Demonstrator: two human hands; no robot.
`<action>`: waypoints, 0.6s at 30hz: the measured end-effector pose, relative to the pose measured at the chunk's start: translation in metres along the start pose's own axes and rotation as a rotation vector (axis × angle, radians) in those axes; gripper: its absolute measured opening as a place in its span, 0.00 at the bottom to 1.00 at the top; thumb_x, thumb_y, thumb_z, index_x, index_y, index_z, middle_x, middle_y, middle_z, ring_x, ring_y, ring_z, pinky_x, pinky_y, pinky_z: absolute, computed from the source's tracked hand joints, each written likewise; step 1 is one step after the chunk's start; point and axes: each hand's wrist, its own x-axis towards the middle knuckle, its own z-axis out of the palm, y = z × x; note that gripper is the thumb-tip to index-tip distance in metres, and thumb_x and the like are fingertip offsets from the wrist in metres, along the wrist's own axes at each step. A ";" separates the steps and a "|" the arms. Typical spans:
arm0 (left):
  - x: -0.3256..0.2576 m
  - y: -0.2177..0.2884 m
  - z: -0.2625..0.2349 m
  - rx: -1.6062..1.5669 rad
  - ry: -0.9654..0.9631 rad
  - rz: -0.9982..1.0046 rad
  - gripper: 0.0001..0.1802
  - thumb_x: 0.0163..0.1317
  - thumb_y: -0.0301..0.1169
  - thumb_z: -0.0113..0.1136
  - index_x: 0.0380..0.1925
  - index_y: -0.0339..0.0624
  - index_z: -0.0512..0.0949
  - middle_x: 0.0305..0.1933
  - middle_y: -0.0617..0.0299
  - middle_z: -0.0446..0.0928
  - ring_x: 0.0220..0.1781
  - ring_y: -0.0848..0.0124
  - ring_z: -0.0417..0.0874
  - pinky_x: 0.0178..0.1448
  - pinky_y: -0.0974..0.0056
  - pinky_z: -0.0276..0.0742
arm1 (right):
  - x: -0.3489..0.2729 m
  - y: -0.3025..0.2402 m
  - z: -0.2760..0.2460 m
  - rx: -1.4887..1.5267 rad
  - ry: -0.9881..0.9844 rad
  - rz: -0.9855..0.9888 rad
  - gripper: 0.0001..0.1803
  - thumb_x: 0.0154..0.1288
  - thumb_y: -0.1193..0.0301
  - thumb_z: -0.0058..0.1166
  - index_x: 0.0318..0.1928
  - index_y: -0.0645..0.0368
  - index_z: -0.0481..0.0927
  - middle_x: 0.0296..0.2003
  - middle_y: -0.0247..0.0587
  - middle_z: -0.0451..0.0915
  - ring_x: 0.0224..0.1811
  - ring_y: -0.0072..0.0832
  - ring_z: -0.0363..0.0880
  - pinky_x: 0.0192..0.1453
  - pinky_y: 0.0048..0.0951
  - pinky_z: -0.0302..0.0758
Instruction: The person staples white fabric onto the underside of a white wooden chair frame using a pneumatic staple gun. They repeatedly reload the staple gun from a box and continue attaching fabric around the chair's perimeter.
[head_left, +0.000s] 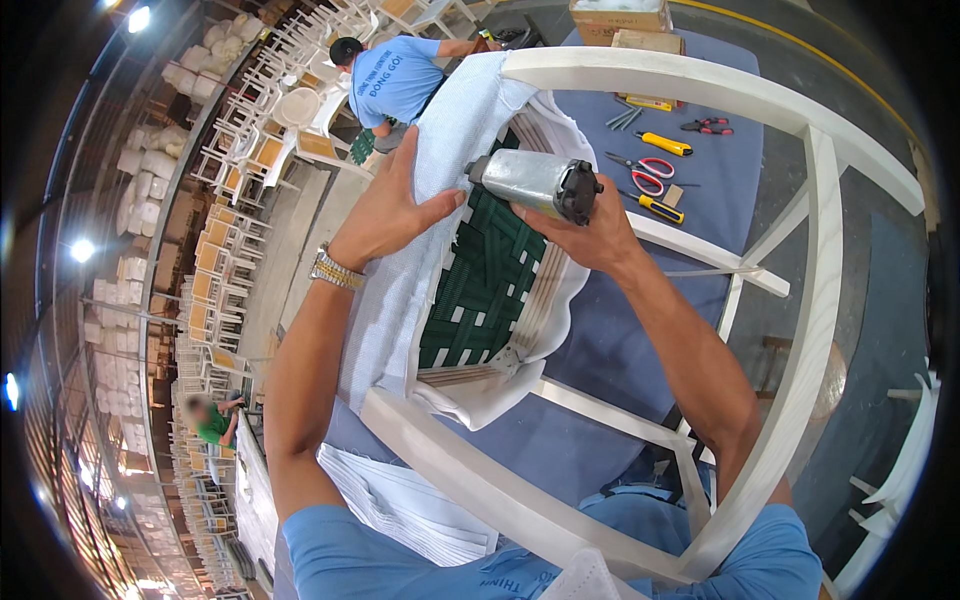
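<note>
Upper centre of the frame, your right hand grips the metal staple gun, its nose at the white fabric edging the green-webbed seat; your left hand lies spread on that fabric, thumb close to the nose; best press it taut, set the nose square, thumb well clear

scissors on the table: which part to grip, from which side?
I'd take the scissors by the red loops, from above and the picture's right: they lie on the blue-grey table with the blades pointing left, away from that approach. The yellow-handled tool lies near the loops. The right hand is nearer, but holds the silver tool.
</note>
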 end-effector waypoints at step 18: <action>-0.004 -0.001 0.005 0.117 0.042 0.067 0.56 0.61 0.53 0.64 0.76 0.25 0.49 0.74 0.21 0.55 0.77 0.34 0.60 0.79 0.48 0.58 | -0.002 0.002 0.008 -0.066 -0.004 -0.092 0.15 0.54 0.66 0.75 0.38 0.61 0.86 0.28 0.42 0.86 0.29 0.35 0.85 0.40 0.35 0.80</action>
